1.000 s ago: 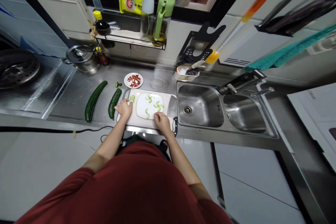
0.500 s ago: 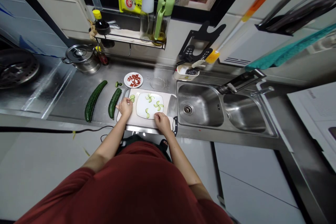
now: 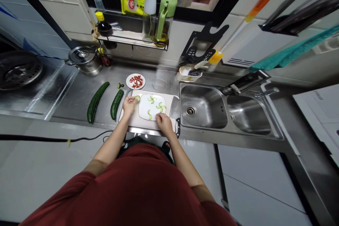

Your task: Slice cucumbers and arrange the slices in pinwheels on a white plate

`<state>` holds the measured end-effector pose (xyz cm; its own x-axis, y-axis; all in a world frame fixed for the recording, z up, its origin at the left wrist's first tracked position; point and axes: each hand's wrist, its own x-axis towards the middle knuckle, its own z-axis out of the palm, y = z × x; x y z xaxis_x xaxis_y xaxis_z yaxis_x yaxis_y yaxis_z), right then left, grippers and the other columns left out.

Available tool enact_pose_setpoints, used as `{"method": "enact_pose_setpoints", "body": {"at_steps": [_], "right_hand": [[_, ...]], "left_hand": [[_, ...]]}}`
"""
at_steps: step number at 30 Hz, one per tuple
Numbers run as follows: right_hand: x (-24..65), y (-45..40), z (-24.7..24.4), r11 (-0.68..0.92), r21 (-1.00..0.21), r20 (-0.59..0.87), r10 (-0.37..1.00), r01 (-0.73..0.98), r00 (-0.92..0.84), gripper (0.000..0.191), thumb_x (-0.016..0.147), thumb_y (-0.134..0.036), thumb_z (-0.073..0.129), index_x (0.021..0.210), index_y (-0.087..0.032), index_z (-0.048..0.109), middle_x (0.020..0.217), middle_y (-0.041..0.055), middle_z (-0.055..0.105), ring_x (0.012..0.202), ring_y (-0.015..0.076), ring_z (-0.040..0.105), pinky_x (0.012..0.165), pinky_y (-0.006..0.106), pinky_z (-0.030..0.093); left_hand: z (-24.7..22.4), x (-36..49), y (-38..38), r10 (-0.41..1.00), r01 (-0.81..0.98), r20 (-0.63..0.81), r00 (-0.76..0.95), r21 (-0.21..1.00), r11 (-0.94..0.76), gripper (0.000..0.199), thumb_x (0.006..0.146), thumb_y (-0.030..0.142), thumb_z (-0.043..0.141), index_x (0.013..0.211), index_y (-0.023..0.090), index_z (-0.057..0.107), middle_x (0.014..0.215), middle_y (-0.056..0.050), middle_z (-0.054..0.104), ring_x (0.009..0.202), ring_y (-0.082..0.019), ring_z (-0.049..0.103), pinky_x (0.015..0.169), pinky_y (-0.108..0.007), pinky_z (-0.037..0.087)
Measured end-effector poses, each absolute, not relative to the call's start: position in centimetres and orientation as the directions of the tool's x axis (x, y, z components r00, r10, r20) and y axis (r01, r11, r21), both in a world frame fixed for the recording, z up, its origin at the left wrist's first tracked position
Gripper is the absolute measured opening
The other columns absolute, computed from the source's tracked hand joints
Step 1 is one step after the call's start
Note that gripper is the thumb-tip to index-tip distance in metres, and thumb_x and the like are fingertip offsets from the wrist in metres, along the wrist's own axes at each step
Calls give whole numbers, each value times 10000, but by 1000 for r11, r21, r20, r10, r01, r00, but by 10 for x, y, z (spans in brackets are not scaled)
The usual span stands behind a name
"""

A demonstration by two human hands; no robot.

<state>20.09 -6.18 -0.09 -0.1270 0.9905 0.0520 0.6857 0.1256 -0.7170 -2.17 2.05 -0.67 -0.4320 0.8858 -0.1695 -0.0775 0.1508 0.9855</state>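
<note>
A white square plate (image 3: 144,107) lies on a pale cutting board (image 3: 135,121). Thin green-edged cucumber slices (image 3: 160,107) form curved groups on it. At the plate's left side, my left hand (image 3: 129,106) is closed, with a cucumber slice (image 3: 137,97) at its fingertips. My right hand (image 3: 164,123) has curled fingers at the plate's near right corner; what they hold, if anything, is hidden. Just left of the board lie a shorter cucumber (image 3: 116,104) and a long whole cucumber (image 3: 97,102). A knife's dark dotted handle (image 3: 178,128) shows beside my right wrist.
Behind the board stands a small white plate of red bits (image 3: 135,81), with cucumber ends (image 3: 120,85) beside it. To the right is a double steel sink (image 3: 203,107). A lidded pot (image 3: 84,60) stands back left. Bottles, including a green-topped oil bottle (image 3: 167,16), line the wall shelf.
My left hand has shifted slightly right towards the square plate, and the cucumber at its fingertips has moved with it. My right hand stays at the plate's corner. The view has shifted slightly.
</note>
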Motion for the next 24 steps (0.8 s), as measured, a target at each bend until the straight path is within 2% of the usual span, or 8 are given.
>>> {"method": "enact_pose_setpoints", "body": {"at_steps": [5, 16, 24], "right_hand": [[197, -54, 4, 153, -733, 83, 987, 663, -136, 202, 892, -261, 454, 907, -204, 647, 866, 49, 643, 798, 180, 581, 757, 275, 426], [188, -19, 58, 215, -803, 221, 974, 556, -58, 212, 872, -308, 479, 946, -196, 643, 801, 30, 616, 669, 162, 539, 676, 279, 429], [178, 7, 86, 246, -870, 250, 967, 427, -47, 198, 830, -322, 533, 929, -202, 655, 838, 28, 653, 730, 155, 565, 711, 276, 456]], "left_hand": [[15, -11, 16, 916, -195, -150, -372, 977, 81, 312, 558, 278, 787, 774, 165, 592, 657, 24, 586, 618, -86, 550, 658, -222, 428], [53, 9, 0, 946, -256, -173, -274, 961, 102, 337, 541, 295, 811, 780, 169, 610, 705, 12, 624, 666, -100, 579, 692, -238, 445], [68, 15, -9, 967, -284, -159, -197, 954, 99, 338, 562, 274, 815, 810, 158, 617, 697, 12, 619, 664, -95, 580, 702, -236, 439]]}}
